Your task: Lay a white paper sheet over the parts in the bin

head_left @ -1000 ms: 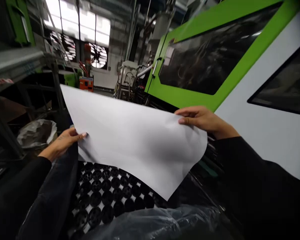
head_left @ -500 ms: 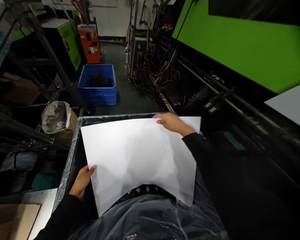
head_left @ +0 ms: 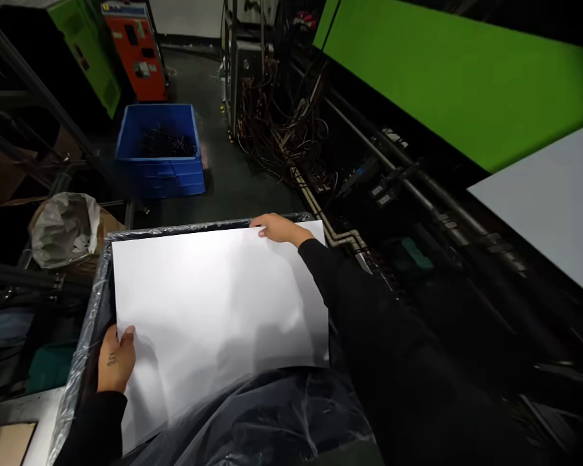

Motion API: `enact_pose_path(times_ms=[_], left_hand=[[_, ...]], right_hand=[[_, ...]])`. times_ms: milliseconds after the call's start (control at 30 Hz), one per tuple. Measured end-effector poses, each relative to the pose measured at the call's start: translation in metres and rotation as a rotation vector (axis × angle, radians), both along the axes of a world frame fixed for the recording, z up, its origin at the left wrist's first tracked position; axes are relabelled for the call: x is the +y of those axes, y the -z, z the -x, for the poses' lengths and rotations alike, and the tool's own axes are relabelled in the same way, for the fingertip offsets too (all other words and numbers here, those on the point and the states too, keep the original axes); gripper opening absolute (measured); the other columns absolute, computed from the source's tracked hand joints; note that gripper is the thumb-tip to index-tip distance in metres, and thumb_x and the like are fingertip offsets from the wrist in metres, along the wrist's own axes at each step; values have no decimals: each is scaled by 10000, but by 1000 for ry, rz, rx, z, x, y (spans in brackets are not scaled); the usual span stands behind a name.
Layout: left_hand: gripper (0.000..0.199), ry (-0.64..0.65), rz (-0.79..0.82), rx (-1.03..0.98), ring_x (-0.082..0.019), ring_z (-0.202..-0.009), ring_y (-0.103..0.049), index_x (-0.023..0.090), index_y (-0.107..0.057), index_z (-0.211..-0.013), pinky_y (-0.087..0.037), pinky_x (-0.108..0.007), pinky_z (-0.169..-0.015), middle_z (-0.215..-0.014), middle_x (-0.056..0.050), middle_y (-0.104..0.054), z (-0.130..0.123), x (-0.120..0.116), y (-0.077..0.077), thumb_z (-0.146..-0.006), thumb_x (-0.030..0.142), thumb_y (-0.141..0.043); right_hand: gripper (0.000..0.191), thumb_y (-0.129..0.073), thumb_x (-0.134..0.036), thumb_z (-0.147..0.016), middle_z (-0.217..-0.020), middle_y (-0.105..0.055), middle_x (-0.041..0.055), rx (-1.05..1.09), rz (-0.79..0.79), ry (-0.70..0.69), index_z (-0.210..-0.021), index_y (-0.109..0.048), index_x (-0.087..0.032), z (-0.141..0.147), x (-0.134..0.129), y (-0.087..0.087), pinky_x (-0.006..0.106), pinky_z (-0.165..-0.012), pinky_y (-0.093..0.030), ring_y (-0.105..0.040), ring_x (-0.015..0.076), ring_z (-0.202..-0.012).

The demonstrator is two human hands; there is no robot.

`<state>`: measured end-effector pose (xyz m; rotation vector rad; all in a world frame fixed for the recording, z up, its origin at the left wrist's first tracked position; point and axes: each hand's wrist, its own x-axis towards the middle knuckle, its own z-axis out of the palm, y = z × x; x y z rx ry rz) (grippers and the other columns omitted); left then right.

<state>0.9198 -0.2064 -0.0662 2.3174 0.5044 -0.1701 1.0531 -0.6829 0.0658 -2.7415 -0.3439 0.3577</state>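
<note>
Item: 1 white sheet (head_left: 214,310), large, lying nearly flat across the mouth of a plastic-lined bin (head_left: 85,336), centre to lower left of the frame. Long axis runs from lower left to upper right; near edge curls slightly over the loose plastic liner (head_left: 272,414) at bottom centre.

Left hand (head_left: 115,358): lower left, fingers pinching the sheet's left edge (thumb on top).

Right hand (head_left: 278,229): upper centre, fingers curled on the sheet's far edge at the bin's rear rim, sleeve crossing the sheet's right side.

The 2 hands sit on opposite ends, sheet spanning between them.

Surroundings: 1 blue crate (head_left: 160,158), upper left; green machine panel (head_left: 447,84), upper right; crumpled bag (head_left: 63,226), left.
</note>
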Motion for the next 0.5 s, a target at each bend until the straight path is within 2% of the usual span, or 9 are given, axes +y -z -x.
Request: enact_pose_path(times_ms=[100,267,400,500], left_hand=[[378,14,-102,47,-249,-1049,-612,161,-554,-1206,-501,-500,-932,-1138,-92,-631,-3,-2,9,-919,407,-546],[540,15,-161,114,-257,-1038,-625,186,-379,-1389,-529,-488,-899,-1255,-127,-579,0,-12,38,-928,430,-520],[600,109,-200,85,-250,-1018,-630,187,-271,-1444,-553,-452,-864,-1264,-134,-563,8,-19,59,-939,408,-506],[642,197,-317,49,-285,-1134,-571,192,-221,-1469,-531,-482,-915,-1354,-159,-480,18,-23,68,-924,312,-540]], right_hand=[[273,-628,-239,-944,-1243,-604,77,21,38,22,-1210,-605,-182,5,-1,26,487,-975,-484,-564,261,-1159],[222,-603,-268,-964,-1136,-641,61,-15,95,15,-1160,-617,-165,21,1,63,453,-923,-512,-619,226,-1037],[223,-594,-260,-965,-1107,-639,54,-135,167,39,-1166,-610,-165,33,11,78,487,-954,-471,-602,241,-1053],[331,-558,-181,-962,-1260,-572,84,-249,225,105,-1293,-547,-192,46,26,85,511,-1026,-389,-493,283,-1216]])
